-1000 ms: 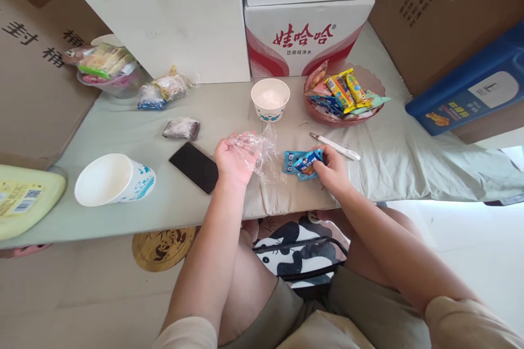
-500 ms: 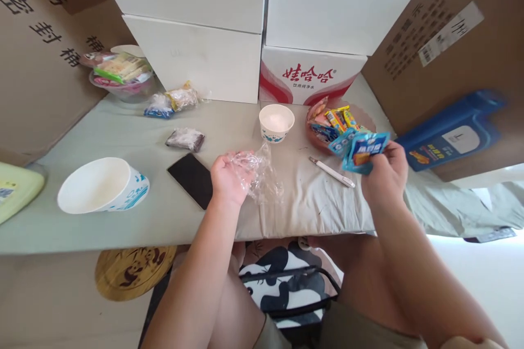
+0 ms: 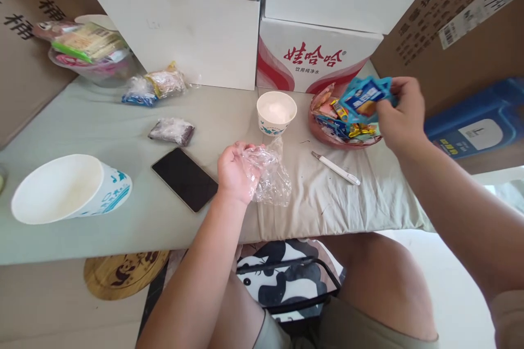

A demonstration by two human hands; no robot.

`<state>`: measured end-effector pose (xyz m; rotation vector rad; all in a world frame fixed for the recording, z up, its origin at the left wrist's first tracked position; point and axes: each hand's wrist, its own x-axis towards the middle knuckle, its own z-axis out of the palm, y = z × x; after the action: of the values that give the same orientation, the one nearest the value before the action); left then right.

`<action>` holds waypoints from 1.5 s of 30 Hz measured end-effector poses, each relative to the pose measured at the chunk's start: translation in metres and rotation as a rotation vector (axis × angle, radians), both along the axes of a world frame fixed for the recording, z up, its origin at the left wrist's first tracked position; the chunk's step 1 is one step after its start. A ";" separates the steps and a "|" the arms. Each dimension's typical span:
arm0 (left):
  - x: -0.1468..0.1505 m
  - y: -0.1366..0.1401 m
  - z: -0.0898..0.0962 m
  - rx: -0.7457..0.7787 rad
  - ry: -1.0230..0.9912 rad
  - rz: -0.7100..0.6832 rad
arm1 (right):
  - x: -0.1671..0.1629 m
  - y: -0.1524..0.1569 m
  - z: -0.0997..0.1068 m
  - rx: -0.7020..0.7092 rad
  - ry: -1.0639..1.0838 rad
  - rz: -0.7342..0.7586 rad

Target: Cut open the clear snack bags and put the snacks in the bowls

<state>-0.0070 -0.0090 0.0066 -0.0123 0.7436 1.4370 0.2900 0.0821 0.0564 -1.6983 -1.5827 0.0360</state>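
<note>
My left hand (image 3: pixel 239 172) is closed round a crumpled clear plastic bag (image 3: pixel 272 180), which hangs over the cloth near the table's front. My right hand (image 3: pixel 403 114) pinches blue snack packets (image 3: pixel 364 99) above the back of a pink bowl (image 3: pixel 327 133) filled with small wrapped snacks. How many packets it grips I cannot tell, as they overlap. Between the hands, farther back, stands a small white paper cup (image 3: pixel 277 112) with a blue pattern. A white pen-like cutter (image 3: pixel 336 168) lies in front of the bowl.
A black phone (image 3: pixel 185 179) and a large paper bucket (image 3: pixel 61 188) are on the left. Behind them lie plastic-wrapped bundles (image 3: pixel 171 131) and a clear bowl of snacks (image 3: pixel 94 68). White boxes (image 3: pixel 176 27) wall the back; a blue bottle (image 3: pixel 478 120) stands right.
My right hand has moved up and back with the blue packets, now over the pink bowl. The left hand still holds the plastic bag. The view has shifted slightly.
</note>
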 end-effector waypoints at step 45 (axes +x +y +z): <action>0.017 -0.014 0.002 0.071 -0.010 -0.363 | -0.076 -0.123 -0.092 -0.509 0.870 0.572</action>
<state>0.0104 -0.0225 0.0082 0.1627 0.6478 1.1144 0.2136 -0.0414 -0.0355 -1.2059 -1.3430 1.3644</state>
